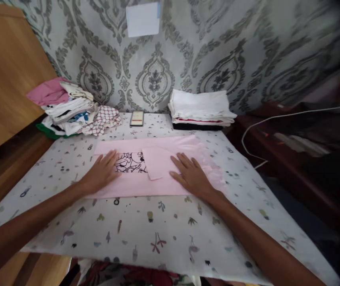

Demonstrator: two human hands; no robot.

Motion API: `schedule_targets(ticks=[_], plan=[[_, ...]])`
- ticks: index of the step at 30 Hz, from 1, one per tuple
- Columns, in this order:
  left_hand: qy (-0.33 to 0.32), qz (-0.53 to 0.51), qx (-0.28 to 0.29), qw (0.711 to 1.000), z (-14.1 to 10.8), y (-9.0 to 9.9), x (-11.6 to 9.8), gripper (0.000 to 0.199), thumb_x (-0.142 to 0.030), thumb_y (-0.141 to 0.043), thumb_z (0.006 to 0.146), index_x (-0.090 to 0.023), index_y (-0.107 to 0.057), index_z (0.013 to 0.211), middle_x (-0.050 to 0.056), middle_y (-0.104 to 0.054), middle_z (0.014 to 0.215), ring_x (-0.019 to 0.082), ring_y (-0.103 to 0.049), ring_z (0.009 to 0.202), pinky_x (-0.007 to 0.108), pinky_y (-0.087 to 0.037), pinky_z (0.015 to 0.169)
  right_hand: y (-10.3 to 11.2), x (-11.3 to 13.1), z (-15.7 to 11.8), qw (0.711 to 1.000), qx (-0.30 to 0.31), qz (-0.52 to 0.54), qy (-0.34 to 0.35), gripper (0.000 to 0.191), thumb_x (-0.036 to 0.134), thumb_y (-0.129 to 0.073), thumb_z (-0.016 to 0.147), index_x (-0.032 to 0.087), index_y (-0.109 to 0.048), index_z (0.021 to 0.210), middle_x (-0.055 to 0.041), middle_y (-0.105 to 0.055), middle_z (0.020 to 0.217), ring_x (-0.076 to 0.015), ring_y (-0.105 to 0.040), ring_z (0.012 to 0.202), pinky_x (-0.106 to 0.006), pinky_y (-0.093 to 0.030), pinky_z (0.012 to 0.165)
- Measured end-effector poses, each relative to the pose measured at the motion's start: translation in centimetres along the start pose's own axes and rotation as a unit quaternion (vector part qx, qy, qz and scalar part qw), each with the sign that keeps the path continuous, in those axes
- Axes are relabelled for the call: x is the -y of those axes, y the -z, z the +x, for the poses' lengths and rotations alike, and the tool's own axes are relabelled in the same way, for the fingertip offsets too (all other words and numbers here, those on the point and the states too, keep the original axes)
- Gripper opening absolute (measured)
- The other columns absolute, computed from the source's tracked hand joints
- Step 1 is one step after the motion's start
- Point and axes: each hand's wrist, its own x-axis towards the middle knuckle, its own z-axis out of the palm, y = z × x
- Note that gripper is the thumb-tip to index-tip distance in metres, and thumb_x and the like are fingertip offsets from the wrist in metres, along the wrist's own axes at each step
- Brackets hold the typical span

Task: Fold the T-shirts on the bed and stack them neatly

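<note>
A pale pink garment [134, 186], perhaps a shirt, lies flat on the cloth-covered table, its long sides folded inward. Between the folds shows a black line print [131, 162]. A folded-over pink flap, likely a sleeve [158, 163], covers the print's right end. On the garment's left part rests my left hand [103, 171], flat with fingers stretched out. My right hand [190, 174] lies on the right part with its fingers spread, just right of the flap. The fabric beyond it, at the right end, is rumpled. Neither hand grasps anything.
A loose heap of clothes [68, 107] sits at the back left. At the back right stands a neat stack of folded clothes [201, 109]. A phone [137, 118] lies between them by the patterned wall. A white cable [244, 135] hangs at the right.
</note>
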Motion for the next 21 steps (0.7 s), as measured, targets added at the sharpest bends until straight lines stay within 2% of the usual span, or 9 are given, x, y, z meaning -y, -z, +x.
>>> schedule_targets(ticks=[2, 6, 9, 12, 14, 16, 18, 19, 21], plan=[[-0.014, 0.018, 0.002, 1.000, -1.7, -1.3, 0.2, 0.076, -0.061, -0.025, 0.098, -0.017, -0.025, 0.160, 0.011, -0.026, 0.165, 0.028, -0.021, 0.154, 0.051, -0.020, 0.124, 0.4, 0.3, -0.2, 1.000, -0.003, 0.021, -0.001, 0.060, 0.057, -0.041, 0.100, 0.027, -0.042, 0.152, -0.0096, -0.034, 0.163, -0.0280, -0.026, 0.152, -0.054, -0.022, 0.123], [-0.010, 0.031, -0.048, 0.998, -2.8, -3.4, 3.3, 0.075, -0.062, -0.028, 0.096, -0.026, -0.019, 0.162, 0.006, -0.029, 0.164, 0.031, -0.028, 0.151, 0.055, -0.025, 0.122, 1.9, -0.3, -1.2, 0.994, -0.064, 0.092, -0.004, 0.056, 0.052, -0.041, 0.101, 0.021, -0.050, 0.147, -0.0131, -0.039, 0.160, -0.0273, -0.032, 0.150, -0.054, -0.025, 0.122], [-0.009, -0.034, -0.086, 0.996, -1.3, -2.8, 2.9, 0.077, -0.063, -0.034, 0.094, -0.033, -0.012, 0.162, 0.002, -0.027, 0.165, 0.032, -0.029, 0.151, 0.055, -0.028, 0.122, 3.5, -2.3, -2.7, 0.974, -0.160, 0.130, -0.097, 0.051, 0.044, -0.038, 0.102, 0.015, -0.056, 0.140, -0.0166, -0.047, 0.153, -0.0271, -0.041, 0.144, -0.048, -0.034, 0.118], [0.062, -0.230, -0.057, 0.970, 2.1, -0.3, -2.4, 0.071, -0.063, -0.030, 0.097, -0.034, -0.017, 0.161, 0.001, -0.026, 0.166, 0.031, -0.034, 0.149, 0.052, -0.037, 0.118, 4.9, -4.9, -4.4, 0.943, -0.135, 0.137, -0.272, 0.047, 0.038, -0.040, 0.100, 0.012, -0.059, 0.134, -0.0179, -0.060, 0.134, -0.0258, -0.058, 0.124, -0.040, -0.045, 0.106], [0.064, -0.405, -0.009, 0.912, 5.5, 1.4, -7.6, 0.071, -0.065, -0.023, 0.099, -0.030, -0.027, 0.160, 0.004, -0.028, 0.165, 0.030, -0.034, 0.149, 0.048, -0.038, 0.118, 5.6, -6.1, -5.0, 0.923, -0.085, 0.132, -0.351, 0.043, 0.038, -0.042, 0.099, 0.012, -0.063, 0.127, -0.0167, -0.064, 0.122, -0.0254, -0.062, 0.111, -0.038, -0.048, 0.099], [0.077, -0.548, -0.032, 0.832, 9.3, 2.3, -12.5, 0.077, -0.068, -0.021, 0.098, -0.023, -0.023, 0.161, 0.009, -0.023, 0.167, 0.027, -0.030, 0.151, 0.044, -0.034, 0.120, 6.0, -6.8, -5.0, 0.915, -0.059, 0.127, -0.378, 0.039, 0.041, -0.047, 0.097, 0.013, -0.066, 0.117, -0.0156, -0.064, 0.117, -0.0262, -0.062, 0.107, -0.038, -0.047, 0.095], [0.086, -0.623, -0.074, 0.774, 12.7, 2.3, -16.1, 0.079, -0.069, -0.023, 0.097, -0.020, -0.024, 0.160, 0.011, -0.022, 0.168, 0.025, -0.027, 0.152, 0.042, -0.030, 0.122, 6.2, -6.9, -4.5, 0.913, -0.047, 0.127, -0.386, 0.037, 0.044, -0.053, 0.094, 0.014, -0.066, 0.110, -0.0155, -0.064, 0.116, -0.0270, -0.061, 0.106, -0.038, -0.046, 0.093], [0.092, -0.640, -0.096, 0.757, 14.1, 2.1, -17.3, 0.078, -0.069, -0.025, 0.097, -0.021, -0.026, 0.159, 0.011, -0.022, 0.168, 0.025, -0.025, 0.153, 0.041, -0.028, 0.123, 6.3, -6.8, -4.0, 0.910, -0.042, 0.129, -0.391, 0.036, 0.045, -0.056, 0.092, 0.014, -0.066, 0.107, -0.0156, -0.064, 0.116, -0.0270, -0.061, 0.106, -0.038, -0.045, 0.092], [0.110, -0.637, -0.139, 0.750, 16.0, 1.2, -18.6, 0.072, -0.065, -0.029, 0.098, -0.023, -0.030, 0.156, 0.008, -0.023, 0.168, 0.023, -0.021, 0.154, 0.039, -0.023, 0.124, 6.3, -6.5, -3.1, 0.906, -0.037, 0.135, -0.399, 0.034, 0.045, -0.061, 0.088, 0.015, -0.065, 0.102, -0.0160, -0.063, 0.119, -0.0274, -0.060, 0.108, -0.037, -0.045, 0.091]])
